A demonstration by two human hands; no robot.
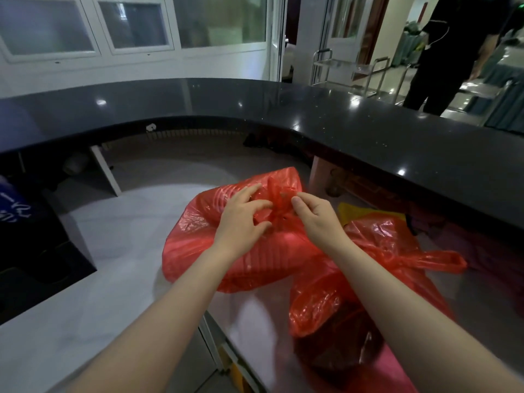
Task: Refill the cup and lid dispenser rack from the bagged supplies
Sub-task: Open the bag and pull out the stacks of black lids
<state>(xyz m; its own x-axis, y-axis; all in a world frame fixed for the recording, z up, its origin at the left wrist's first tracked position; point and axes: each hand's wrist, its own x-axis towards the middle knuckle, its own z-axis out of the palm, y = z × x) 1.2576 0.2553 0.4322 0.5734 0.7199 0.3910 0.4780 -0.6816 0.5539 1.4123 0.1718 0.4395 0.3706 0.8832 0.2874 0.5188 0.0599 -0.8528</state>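
Note:
A tied red plastic bag (198,251) lies on the pale lower counter (113,236), with ribbed stacked shapes showing through its film. My left hand (241,219) and my right hand (317,219) both pinch the knot (279,207) at its top. A second red bag (377,282), also knotted, lies just to the right with dark contents inside. No dispenser rack is in view.
A curved black raised countertop (340,123) wraps around the far side. A dark box with white writing (25,222) stands at the left. A yellow bag (357,212) peeks out behind the second bag. A person in black (448,52) stands beyond the counter by metal carts (365,69).

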